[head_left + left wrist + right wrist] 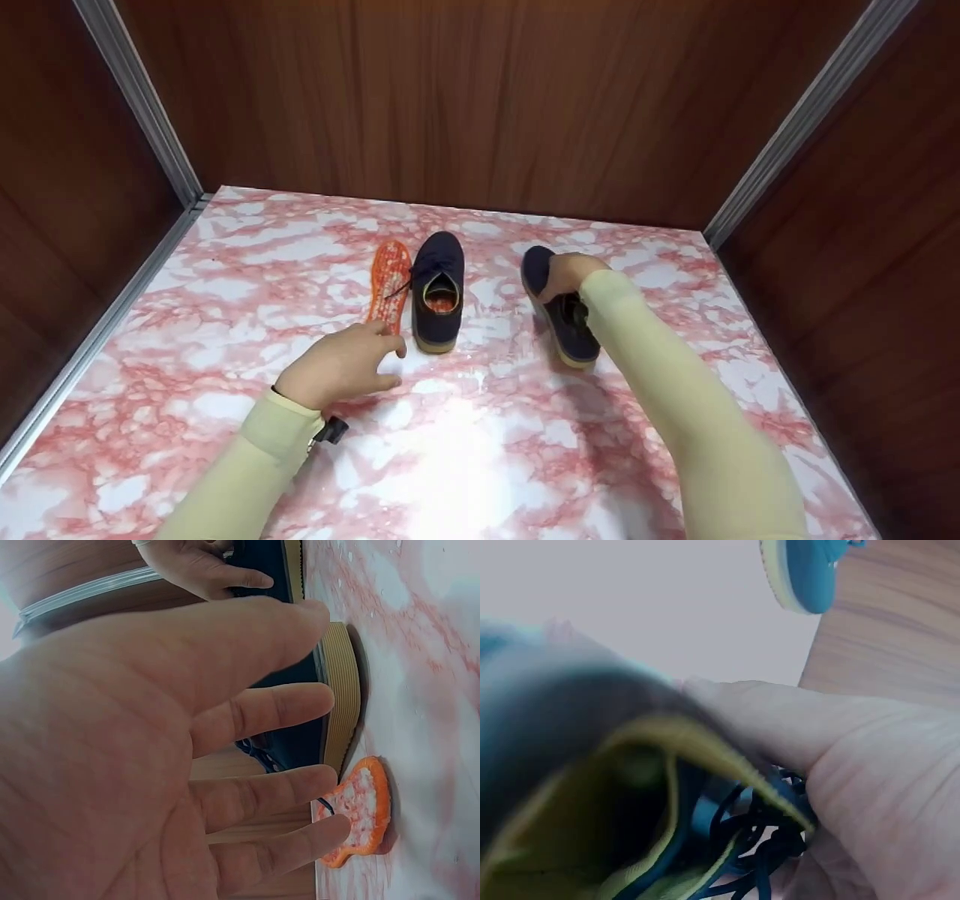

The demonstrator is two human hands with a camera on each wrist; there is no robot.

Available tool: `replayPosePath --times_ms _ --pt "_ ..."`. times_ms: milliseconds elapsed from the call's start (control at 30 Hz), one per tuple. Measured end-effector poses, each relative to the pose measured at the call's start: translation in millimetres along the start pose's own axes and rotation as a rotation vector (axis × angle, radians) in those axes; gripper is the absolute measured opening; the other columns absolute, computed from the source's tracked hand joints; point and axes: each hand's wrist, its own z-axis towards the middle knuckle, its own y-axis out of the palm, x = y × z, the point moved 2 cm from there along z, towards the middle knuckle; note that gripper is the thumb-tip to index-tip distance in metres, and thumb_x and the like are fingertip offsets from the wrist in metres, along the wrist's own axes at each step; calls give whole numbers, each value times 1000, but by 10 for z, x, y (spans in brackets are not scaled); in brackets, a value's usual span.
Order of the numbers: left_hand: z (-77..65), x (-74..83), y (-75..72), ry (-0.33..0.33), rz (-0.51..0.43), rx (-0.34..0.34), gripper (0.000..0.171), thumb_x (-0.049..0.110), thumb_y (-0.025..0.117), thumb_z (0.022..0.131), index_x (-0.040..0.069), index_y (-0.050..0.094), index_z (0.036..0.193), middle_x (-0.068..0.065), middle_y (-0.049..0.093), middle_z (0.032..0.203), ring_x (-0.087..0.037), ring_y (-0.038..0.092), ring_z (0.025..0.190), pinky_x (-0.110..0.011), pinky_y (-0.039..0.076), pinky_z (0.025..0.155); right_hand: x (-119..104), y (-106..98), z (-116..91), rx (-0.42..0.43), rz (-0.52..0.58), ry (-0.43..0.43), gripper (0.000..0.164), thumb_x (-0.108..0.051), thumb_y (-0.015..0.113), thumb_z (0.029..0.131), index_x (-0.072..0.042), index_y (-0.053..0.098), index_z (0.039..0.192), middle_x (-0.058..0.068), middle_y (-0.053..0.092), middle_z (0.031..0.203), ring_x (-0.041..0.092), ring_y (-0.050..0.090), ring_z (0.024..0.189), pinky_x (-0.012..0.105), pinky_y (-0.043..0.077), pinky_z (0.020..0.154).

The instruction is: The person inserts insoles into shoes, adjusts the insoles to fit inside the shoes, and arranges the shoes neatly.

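Observation:
My right hand [570, 273] grips a navy lace-up shoe [573, 339] across its front, thumb on the near side. Up close in the right wrist view, that shoe's yellow lining [641, 870] and dark laces [761, 859] show. A matching navy shoe [437, 328] rests upright in the middle, toe pointing away from me, with an orange-red patterned inside. Just left of it lies an orange insole [389, 266] with a white and red pattern, a lace across it. My left hand [343, 366], fingers spread and holding nothing, hovers over the insole's heel end.
Beneath everything is a red and white marbled tabletop [225, 405]. Dark wood panels [450, 97] close in the back and both sides, with metal strips [142, 97] at the corners. Bright glare falls on the near middle of the table.

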Motion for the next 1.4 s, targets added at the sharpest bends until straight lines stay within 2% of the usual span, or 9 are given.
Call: replayPosePath --times_ms 133,233,467,533,767,967,1067,1233,1400 --pt "-3 2 -7 -4 -9 -6 39 36 81 97 18 74 132 -9 66 132 -31 72 112 -55 60 94 -76 4 -26 29 -28 -69 91 -37 83 91 -7 42 167 21 58 160 35 65 134 52 56 112" --pt "-4 3 -15 -9 -14 -12 40 36 81 98 19 74 132 -10 66 133 -32 72 112 -55 60 94 -123 21 -14 45 -31 -102 94 -28 85 89 -12 39 170 21 57 161 36 63 137 54 55 113" --pt "-6 3 -23 -10 -15 -12 39 36 81 98 20 74 132 -9 66 134 -31 73 110 -54 60 93 -165 54 35 87 -49 -164 95 -7 81 85 -22 41 170 21 63 153 33 62 118 43 57 84" --pt "-4 2 -22 -11 -10 -14 39 37 81 98 20 74 132 -9 66 134 -31 72 110 -55 60 92 -167 71 57 98 -56 -182 95 -4 78 85 -25 41 170 20 63 153 33 61 119 43 56 82" --pt "4 4 -13 -19 -13 -21 39 37 81 98 19 74 132 -10 66 136 -33 72 114 -56 60 93 -166 134 136 147 -128 -312 75 -4 64 100 -27 43 168 20 59 160 42 59 145 58 50 116" --pt "-2 -10 -13 -25 -20 -13 40 37 81 99 20 73 134 -10 65 138 -32 72 112 -56 60 91 -140 143 216 180 -183 -382 69 -3 63 101 -28 49 163 18 60 159 46 59 145 63 50 118" --pt "0 -18 -12 -29 -23 -11 41 38 80 99 20 73 135 -10 65 140 -32 72 112 -56 60 92 -123 119 242 173 -150 -413 75 -5 71 97 -25 46 165 20 59 160 44 59 146 61 48 120" --pt "3 -15 -7 -22 -24 -10 41 38 80 99 21 73 135 -9 65 138 -31 72 111 -55 60 91 18 44 228 157 -55 -358 105 -17 87 81 -18 33 171 23 57 159 37 59 139 56 50 115" --pt "-4 -37 6 -30 -17 -4 40 39 80 98 22 73 134 -7 66 137 -29 72 108 -53 60 90 217 -11 210 126 -45 -280 91 -23 91 76 -11 53 158 17 70 143 32 64 126 52 54 109"
